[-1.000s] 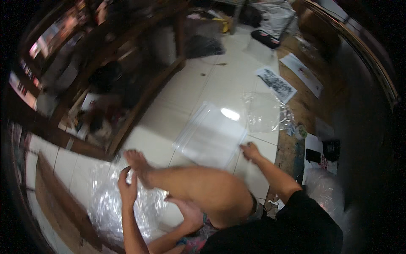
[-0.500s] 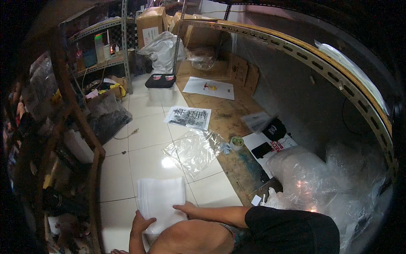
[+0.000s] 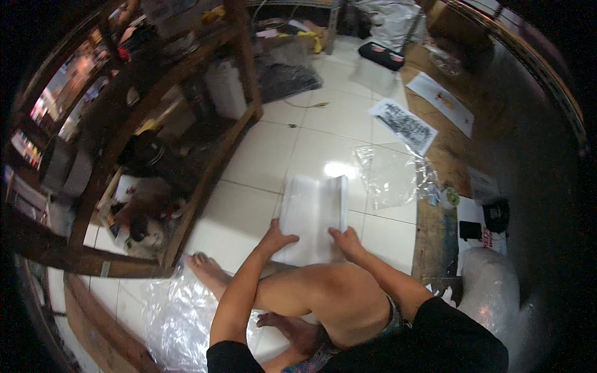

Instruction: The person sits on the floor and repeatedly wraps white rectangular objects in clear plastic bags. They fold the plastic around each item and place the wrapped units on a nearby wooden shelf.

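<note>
White sheets point(image 3: 311, 214) sit bang in the centre of the frame, the left hand point(image 3: 276, 239) gripping one edge, the right hand point(image 3: 348, 241) gripping the other, just above a bent knee point(image 3: 342, 280)!

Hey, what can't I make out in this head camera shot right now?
All in the head view:
White sheet stack: underside, hidden by its own upper face.
Right hand: fingertips other than the thumb's, hidden by the stack.
Printed sheet: its print, too small and blurred.
Wooden rack: much of its contents, lost in shadow and blur.
</note>
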Demonstrator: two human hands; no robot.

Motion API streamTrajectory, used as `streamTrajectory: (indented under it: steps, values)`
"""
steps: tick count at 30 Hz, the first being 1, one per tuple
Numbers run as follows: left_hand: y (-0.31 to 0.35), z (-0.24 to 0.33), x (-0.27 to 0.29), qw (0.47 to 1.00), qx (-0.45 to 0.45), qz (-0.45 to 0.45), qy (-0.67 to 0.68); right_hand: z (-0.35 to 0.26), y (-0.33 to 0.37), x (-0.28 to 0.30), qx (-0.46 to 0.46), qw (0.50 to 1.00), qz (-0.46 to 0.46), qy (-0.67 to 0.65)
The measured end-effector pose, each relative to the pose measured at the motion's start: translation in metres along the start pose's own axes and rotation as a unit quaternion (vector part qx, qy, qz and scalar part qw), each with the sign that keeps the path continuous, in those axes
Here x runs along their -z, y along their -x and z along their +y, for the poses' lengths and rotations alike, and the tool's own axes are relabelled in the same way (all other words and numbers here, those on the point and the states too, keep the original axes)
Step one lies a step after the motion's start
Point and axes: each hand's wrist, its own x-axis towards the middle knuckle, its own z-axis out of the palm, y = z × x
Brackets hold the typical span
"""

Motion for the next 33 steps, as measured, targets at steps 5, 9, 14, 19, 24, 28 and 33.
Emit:
streamTrajectory:
  steps: [5, 9, 14, 19, 24, 28, 33]
  values:
    - [0.018, 0.009, 0.014, 0.995, 0.019, -0.051, 0.089, -0.058, 0.022, 0.020, 0.116, 0.987, -0.063, 0.089]
    - [0.025, 0.030, 0.011, 0.923, 0.007, -0.092, 0.373, -0.130, 0.052, 0.040, 0.166, 0.972, -0.147, 0.071]
    - [0.023, 0.042, 0.020, 0.800, -0.004, -0.144, 0.583, -0.174, 0.054, 0.052, 0.235, 0.945, -0.216, -0.078]
    - [0.034, 0.066, 0.030, 0.847, -0.083, -0.090, 0.517, -0.179, 0.037, 0.062, 0.235, 0.948, -0.203, -0.063]
    - [0.056, 0.085, 0.042, 0.895, -0.191, 0.149, 0.375, -0.180, 0.036, 0.057, 0.230, 0.958, -0.165, 0.049]
    - [0.067, 0.064, 0.050, 0.923, -0.182, 0.143, 0.307, -0.154, 0.032, 0.052, 0.209, 0.965, -0.150, 0.047]
    - [0.065, 0.033, 0.038, 0.985, -0.124, 0.106, 0.052, -0.091, 0.013, 0.043, 0.237, 0.946, -0.187, 0.119]
